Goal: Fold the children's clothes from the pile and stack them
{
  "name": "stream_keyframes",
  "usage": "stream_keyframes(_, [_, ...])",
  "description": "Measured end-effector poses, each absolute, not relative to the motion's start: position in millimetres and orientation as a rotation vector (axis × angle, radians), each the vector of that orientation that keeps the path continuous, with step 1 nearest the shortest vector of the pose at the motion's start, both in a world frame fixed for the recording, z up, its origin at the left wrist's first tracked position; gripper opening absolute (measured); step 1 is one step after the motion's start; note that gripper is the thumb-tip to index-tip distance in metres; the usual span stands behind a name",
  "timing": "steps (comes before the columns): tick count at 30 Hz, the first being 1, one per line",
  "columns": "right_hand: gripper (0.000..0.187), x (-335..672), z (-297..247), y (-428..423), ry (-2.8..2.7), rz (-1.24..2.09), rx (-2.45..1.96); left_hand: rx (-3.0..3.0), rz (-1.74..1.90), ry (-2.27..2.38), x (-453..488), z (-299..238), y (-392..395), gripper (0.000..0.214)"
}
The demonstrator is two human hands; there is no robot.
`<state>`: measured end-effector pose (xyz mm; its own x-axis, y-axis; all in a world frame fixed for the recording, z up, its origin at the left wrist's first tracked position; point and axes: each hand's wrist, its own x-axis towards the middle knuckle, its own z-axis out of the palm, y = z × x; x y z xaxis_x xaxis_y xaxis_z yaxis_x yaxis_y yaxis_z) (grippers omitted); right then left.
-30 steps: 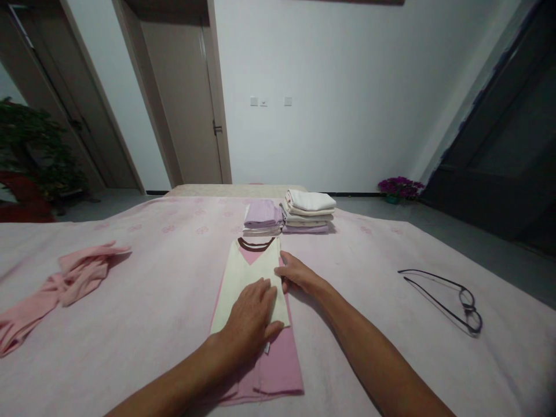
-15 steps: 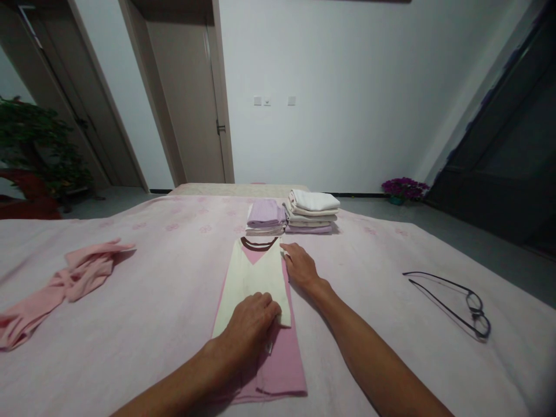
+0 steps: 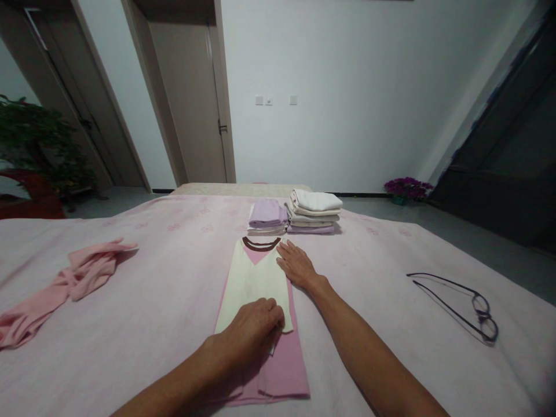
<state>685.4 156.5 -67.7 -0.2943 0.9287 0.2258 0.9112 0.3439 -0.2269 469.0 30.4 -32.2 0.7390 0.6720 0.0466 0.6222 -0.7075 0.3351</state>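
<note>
A pink and cream shirt (image 3: 256, 278) with a dark brown collar lies folded into a long strip on the pink bedsheet (image 3: 174, 289). My left hand (image 3: 252, 330) presses down on the shirt's lower cream part, fingers curled at the cream edge. My right hand (image 3: 296, 264) lies flat with fingers stretched out on the shirt's upper right edge, just below the collar.
Two stacks of folded clothes stand beyond the shirt: a lilac stack (image 3: 267, 217) and a white-topped stack (image 3: 313, 211). A crumpled pink garment (image 3: 65, 284) lies at the left. Glasses (image 3: 464, 301) lie at the right. Doors, a plant and purple flowers are behind.
My right hand slid up along the shirt's right edge toward the collar. My left hand drew back toward me to the lower cream edge and curled its fingers.
</note>
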Motion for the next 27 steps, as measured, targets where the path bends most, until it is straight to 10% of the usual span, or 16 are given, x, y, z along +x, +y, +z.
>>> stream_keyframes(27, [0.059,684,-69,149,-2.21,-0.027,-1.546,2.072,0.584,0.942,431,-11,61,0.024])
